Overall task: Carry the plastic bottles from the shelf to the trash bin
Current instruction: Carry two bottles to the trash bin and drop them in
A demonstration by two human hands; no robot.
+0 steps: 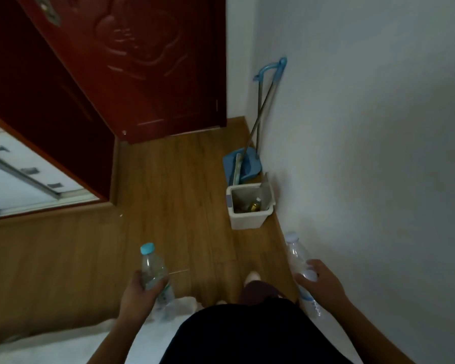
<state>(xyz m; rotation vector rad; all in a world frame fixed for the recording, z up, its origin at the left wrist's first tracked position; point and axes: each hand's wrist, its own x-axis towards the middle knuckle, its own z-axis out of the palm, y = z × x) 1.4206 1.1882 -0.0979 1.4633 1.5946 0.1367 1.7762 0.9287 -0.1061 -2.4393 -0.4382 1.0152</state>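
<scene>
My left hand (139, 292) grips a clear plastic bottle with a blue cap (153, 269), held roughly upright over the wooden floor. A second clear bottle with a white cap (296, 252) is held in my right hand (323, 282), close to the white wall. Ahead and between the two bottles, a small white trash bin (247, 219) stands on the floor against the wall, its lid tipped up, with something yellowish lying inside. Both bottles are nearer to me than the bin and apart from it.
A blue dustpan with a long-handled broom (243, 164) leans in the corner just behind the bin. A dark red door (132, 64) fills the upper left. A white wall (378, 153) runs along the right. Something white (63, 345) lies at the lower left.
</scene>
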